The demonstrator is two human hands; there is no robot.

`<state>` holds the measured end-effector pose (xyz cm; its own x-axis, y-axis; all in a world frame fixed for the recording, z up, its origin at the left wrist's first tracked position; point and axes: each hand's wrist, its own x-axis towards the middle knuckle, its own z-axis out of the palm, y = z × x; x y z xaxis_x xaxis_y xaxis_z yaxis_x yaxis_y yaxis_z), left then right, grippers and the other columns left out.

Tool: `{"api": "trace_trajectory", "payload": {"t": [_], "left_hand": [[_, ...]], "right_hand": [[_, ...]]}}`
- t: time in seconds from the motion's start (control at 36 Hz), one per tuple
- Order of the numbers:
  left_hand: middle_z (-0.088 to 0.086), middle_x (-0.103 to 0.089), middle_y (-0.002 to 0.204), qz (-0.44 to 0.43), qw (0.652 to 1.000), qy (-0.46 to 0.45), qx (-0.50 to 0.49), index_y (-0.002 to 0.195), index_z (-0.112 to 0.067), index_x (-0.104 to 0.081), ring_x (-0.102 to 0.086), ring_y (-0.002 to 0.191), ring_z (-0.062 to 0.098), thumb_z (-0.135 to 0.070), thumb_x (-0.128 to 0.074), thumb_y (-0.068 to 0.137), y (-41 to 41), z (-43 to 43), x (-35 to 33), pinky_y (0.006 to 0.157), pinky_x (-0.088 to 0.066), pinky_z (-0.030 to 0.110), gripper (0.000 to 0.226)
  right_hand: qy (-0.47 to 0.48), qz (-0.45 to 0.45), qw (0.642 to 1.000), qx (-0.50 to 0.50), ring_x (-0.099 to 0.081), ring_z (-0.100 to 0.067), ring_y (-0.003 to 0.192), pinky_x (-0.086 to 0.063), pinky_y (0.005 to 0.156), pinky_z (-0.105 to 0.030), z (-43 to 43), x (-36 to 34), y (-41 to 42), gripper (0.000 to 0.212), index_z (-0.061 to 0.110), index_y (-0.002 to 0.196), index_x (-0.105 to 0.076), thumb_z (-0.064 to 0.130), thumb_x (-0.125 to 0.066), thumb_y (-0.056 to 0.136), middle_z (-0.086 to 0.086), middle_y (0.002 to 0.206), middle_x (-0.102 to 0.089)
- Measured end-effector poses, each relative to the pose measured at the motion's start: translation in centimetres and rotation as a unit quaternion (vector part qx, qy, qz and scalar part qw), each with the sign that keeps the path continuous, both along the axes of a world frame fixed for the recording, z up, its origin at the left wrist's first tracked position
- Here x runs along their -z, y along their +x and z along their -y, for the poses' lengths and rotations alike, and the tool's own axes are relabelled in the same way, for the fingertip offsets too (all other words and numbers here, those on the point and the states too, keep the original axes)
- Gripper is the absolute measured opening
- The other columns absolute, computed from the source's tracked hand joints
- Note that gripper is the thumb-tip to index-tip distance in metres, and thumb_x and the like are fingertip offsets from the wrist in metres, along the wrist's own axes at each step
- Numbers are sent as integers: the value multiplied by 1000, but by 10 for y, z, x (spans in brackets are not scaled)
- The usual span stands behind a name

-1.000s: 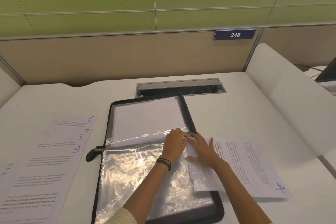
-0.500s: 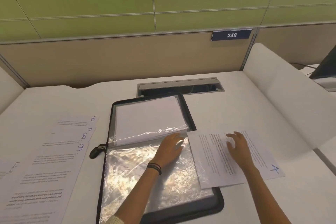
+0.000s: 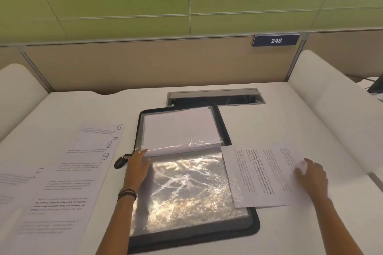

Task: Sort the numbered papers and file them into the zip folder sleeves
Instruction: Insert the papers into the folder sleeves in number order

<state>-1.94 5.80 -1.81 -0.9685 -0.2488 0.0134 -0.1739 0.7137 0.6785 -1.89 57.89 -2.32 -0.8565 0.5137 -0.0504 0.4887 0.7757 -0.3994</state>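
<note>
A black zip folder (image 3: 253,226) lies open in the middle of the desk. Its near half shows shiny clear sleeves (image 3: 186,192); its far half holds sleeves with white sheets (image 3: 178,128) inside. My left hand (image 3: 137,166) lies flat on the left edge of the sleeves near the fold, fingers straight. A printed paper (image 3: 261,176) lies to the right, overlapping the folder's right edge. My right hand (image 3: 313,174) presses flat on the right part of this paper. A fanned stack of papers (image 3: 83,170) numbered 6, 7, 8, 9 lies left of the folder.
A zipper pull (image 3: 121,161) sticks out at the folder's left edge. A cable hatch (image 3: 215,97) is set in the desk behind the folder. White side dividers (image 3: 331,97) and a beige back panel with a "248" plate (image 3: 276,40) bound the desk. Another sheet (image 3: 12,180) lies far left.
My right hand has drawn the printed paper out to the right, off the sleeves. My left hand has slid from the folder's right side across to its left edge.
</note>
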Motion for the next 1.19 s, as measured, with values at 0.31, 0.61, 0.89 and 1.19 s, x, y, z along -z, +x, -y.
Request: {"api": "trace_trajectory", "payload": {"t": [0.31,0.61,0.89,1.19], "left_hand": [[20,-50,133,134,989,-14,-64,140,-5,-36,-50,120,39,-27,-42,100,15,31,-10,100,-38,44,45],[18,-36,147,182,980,-72,-29,145,-9,-32,-41,130,38,-31,-36,101,7,29,-14,107,-34,45,49],[21,-28,151,203,973,-109,-13,148,-10,-27,-36,133,38,-31,-32,102,5,31,-15,109,-30,43,50],[21,-37,145,205,971,-120,0,146,-9,-31,-41,129,37,-31,-33,102,4,34,-19,106,-34,43,49]], "right_hand": [[-37,-25,999,-21,-47,-45,117,-36,100,-48,19,-4,0,49,-2,131,-47,16,-62,88,-31,130,-47],[-117,-22,992,-38,-42,-44,124,-32,104,-47,46,-11,-6,51,1,136,-42,18,-58,91,-30,133,-45],[-153,13,985,-78,-40,-41,126,-30,106,-47,74,-15,-9,51,4,138,-40,21,-56,93,-27,136,-43],[-207,54,968,-128,-38,-36,130,-29,107,-41,108,-29,-7,53,6,142,-35,24,-52,95,-23,141,-39]]}}
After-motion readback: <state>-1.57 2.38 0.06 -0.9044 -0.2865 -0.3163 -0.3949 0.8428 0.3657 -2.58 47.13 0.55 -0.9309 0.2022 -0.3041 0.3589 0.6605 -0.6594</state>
